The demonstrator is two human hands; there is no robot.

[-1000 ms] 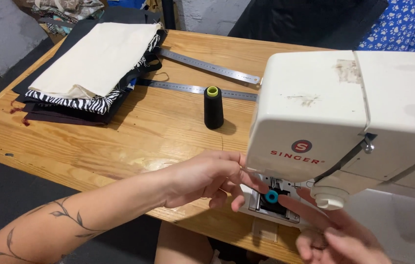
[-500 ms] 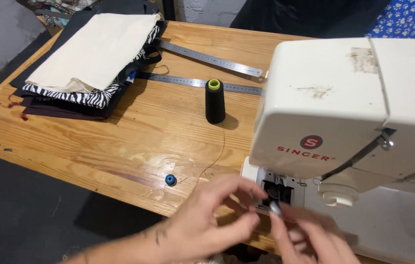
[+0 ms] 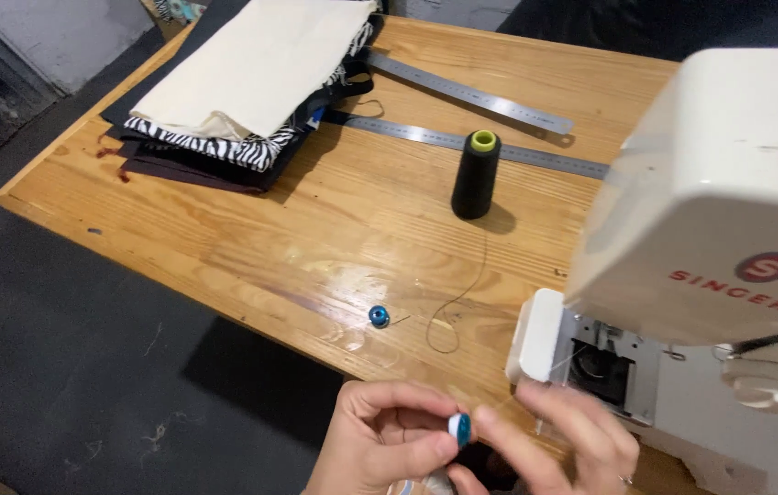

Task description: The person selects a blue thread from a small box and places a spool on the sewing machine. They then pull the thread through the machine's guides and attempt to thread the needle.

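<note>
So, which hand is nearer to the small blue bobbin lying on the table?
Left. The left hand is just below the loose blue bobbin, toward the table's front edge; the right hand is farther, by the sewing machine.

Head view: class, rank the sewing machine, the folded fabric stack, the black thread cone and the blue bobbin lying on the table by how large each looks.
1. Sewing machine, though nearest the camera
2. Folded fabric stack
3. Black thread cone
4. Blue bobbin

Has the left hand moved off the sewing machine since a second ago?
Yes. The left hand has pulled back from the sewing machine toward the table's near edge, pinching a blue bobbin.
</note>
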